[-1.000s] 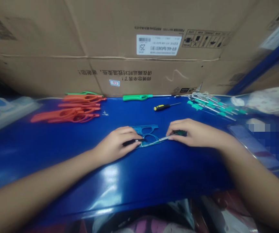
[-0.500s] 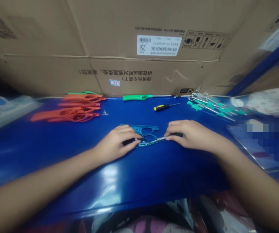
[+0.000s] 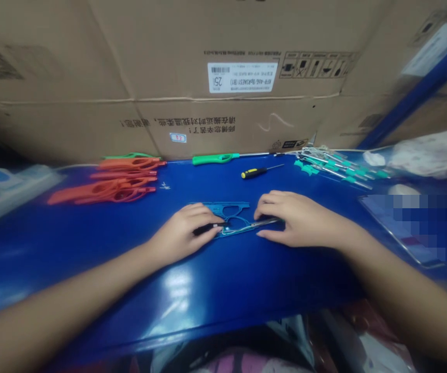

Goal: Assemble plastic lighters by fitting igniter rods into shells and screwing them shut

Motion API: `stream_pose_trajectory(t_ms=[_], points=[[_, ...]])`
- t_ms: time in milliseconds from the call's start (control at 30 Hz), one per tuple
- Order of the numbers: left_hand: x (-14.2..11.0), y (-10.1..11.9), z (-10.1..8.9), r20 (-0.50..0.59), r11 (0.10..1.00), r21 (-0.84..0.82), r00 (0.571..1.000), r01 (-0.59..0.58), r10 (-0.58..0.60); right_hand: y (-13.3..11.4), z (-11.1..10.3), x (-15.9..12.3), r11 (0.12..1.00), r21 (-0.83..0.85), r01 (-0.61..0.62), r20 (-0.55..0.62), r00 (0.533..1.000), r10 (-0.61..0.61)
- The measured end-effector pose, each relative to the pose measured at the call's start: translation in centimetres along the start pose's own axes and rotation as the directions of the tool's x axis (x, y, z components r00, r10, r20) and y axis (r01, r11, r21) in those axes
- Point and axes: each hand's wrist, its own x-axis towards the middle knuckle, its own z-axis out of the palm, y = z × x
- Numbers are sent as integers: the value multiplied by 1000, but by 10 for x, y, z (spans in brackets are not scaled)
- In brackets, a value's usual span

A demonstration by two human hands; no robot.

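A flat blue plastic frame with a loop opening lies on the blue table between my hands. My left hand rests on its left end, fingers curled and pinching a thin dark pin-like piece against it. My right hand lies over the frame's right end, fingers closed on a slim metal rod with a dark green grip that lies along the frame's lower edge.
Orange plastic handle shells are piled at the left. A green-handled tool and a yellow-black screwdriver lie near the back. Several green-tipped metal rods sit at the right. A big cardboard box walls the back.
My right hand has slid left along the rod, closer to the blue frame and covering more of it. My left hand has stayed put. The view has shifted slightly.
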Motion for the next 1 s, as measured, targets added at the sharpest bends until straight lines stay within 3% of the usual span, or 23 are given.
stream_pose_trajectory(t_ms=[133,300,500,700,1000], points=[[0,0,0,-5,1000,3,1000,-11,11,0,12,10,978,196,-73,-24,997,79],[0,1,1,-20,1000,7,1000,-18,18,-3,20,18,903,357,-239,37,970,242],[-2,-2,2,-30,998,42,998,-52,53,-9,18,17,892,412,-187,69,982,174],[-2,-4,1,-60,995,58,995,-82,85,-10,20,18,891,402,-210,58,977,204],[-5,0,5,-21,965,245,994,-100,108,-10,21,19,907,376,-192,44,981,189]])
